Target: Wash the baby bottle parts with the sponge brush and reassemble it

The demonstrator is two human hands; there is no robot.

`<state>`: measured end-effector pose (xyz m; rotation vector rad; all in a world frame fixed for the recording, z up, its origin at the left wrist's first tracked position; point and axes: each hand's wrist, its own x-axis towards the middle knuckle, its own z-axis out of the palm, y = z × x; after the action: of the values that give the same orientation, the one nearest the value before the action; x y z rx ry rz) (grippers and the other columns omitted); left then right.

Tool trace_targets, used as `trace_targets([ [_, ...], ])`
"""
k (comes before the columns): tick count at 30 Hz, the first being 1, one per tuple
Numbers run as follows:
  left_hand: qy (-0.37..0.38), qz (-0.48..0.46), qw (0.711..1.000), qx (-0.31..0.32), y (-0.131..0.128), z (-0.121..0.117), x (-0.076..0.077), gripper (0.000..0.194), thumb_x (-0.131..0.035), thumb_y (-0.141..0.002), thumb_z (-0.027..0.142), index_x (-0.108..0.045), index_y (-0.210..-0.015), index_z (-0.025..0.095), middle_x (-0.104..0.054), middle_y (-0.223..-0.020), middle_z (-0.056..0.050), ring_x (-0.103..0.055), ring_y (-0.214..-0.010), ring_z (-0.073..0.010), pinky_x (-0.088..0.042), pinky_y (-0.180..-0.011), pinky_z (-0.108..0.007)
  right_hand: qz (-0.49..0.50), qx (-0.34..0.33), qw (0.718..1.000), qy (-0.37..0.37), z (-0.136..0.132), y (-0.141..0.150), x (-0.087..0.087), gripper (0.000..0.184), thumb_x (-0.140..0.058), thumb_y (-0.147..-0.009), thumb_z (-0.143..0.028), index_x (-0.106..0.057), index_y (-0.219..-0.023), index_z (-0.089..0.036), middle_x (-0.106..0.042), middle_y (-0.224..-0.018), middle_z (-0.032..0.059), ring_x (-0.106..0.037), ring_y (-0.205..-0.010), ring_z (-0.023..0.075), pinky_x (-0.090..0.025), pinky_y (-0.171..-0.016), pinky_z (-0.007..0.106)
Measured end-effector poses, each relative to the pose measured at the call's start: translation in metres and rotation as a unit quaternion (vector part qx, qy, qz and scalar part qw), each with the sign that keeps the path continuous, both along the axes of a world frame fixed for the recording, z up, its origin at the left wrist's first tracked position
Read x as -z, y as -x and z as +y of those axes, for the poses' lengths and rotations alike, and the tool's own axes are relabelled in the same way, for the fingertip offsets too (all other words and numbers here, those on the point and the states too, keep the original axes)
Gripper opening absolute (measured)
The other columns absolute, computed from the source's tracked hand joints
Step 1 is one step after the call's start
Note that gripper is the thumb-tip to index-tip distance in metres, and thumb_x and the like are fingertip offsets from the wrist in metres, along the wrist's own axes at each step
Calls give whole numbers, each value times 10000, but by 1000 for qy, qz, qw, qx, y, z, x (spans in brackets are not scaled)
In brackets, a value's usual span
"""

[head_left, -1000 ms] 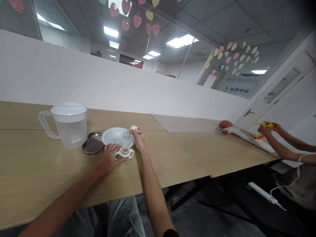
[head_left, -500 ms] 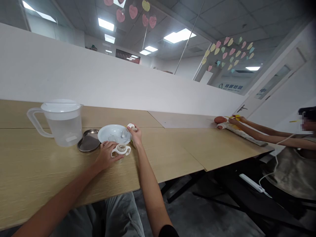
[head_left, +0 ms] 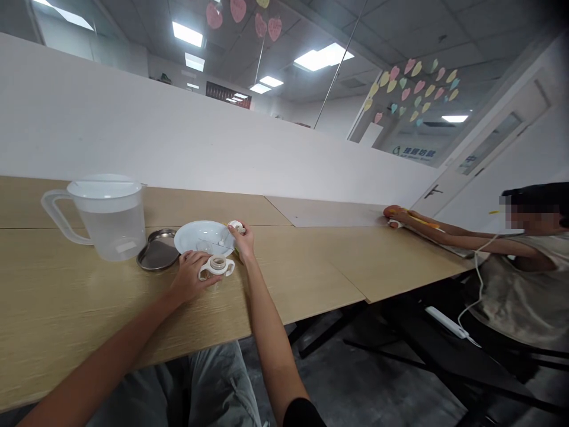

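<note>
My left hand (head_left: 191, 277) is closed around a baby bottle (head_left: 217, 267) with a white two-handled collar. Its mouth faces up, uncovered, and most of its clear body is hidden. Above and to the right, my right hand (head_left: 245, 242) pinches a white bottle top (head_left: 236, 226), apart from the bottle, over the right side of a white bowl (head_left: 185, 232). Something thin and clear extends from near that hand across the bowl; I cannot make out whether it joins the top. A clear rounded piece (head_left: 204, 246) lies in the bowl.
A translucent lidded pitcher (head_left: 113, 228) stands at the left, beside a kidney-shaped metal tray (head_left: 160, 252). At the table's far right another person (head_left: 524, 267) reaches toward a doll (head_left: 393, 212). A white power strip (head_left: 447, 322) with a cable lies below, right of the table.
The view has shifted slightly. My hands keep their holds on the bottle and its top, almost in place. At the right, the other person has leaned further into view, arms lower over the doll.
</note>
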<state>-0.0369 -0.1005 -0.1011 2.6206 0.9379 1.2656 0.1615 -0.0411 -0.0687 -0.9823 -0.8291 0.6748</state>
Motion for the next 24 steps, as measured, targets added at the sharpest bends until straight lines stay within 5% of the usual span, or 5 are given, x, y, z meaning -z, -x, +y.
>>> trace_targets([
  [14, 4, -2, 1000, -1, 0, -1, -1, 443, -644, -825, 569, -668, -1076, 205, -700, -1094, -90, -607, -1056, -273, -304, -1043, -466, -12, -67, 998, -16, -4, 3, -1, 570, -828, -564, -421, -640, -1049, -190, -700, -921, 17, -613, -767, 127, -506, -697, 239],
  [24, 9, 1, 1000, -6, 0, -1, -1, 466, -633, -819, 590, -675, -1073, 202, -699, -1094, -102, -602, -1060, -279, -329, -1043, -474, -88, -35, 996, 2, -2, -1, 1, 485, -802, -594, -446, -658, -968, -174, -685, -882, 7, -589, -761, 121, -483, -723, 237],
])
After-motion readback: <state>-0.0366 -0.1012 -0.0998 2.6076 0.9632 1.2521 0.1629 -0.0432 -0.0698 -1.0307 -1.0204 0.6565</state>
